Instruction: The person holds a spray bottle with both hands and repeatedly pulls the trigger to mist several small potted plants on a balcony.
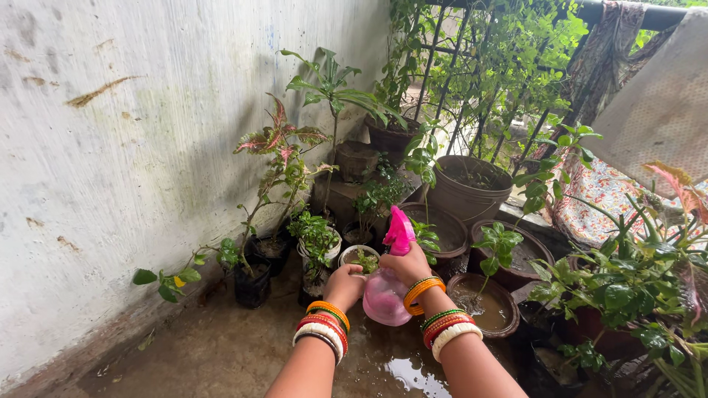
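I hold the pink plastic spray bottle (386, 295) over the wet concrete floor (221, 354), my right hand (407, 264) clamped round its neck, my left hand (344, 284) closed against its side; just beyond it sits a small white pot (359, 258), brown clay pots (483, 302) beside it

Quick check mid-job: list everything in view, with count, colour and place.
spray bottle: one, pink, held in both hands at centre.
white pot: one, small, just behind the left hand.
black pots: two, with red-green plants, by the wall.
brown pots: several, round, behind and right of the bottle.
wall: one, whitish, stained, left.
floor: wet, brown.
cloths: patterned, hung upper right.
left hand: on the bottle, bangles on wrist.
right hand: at the bottle's top.
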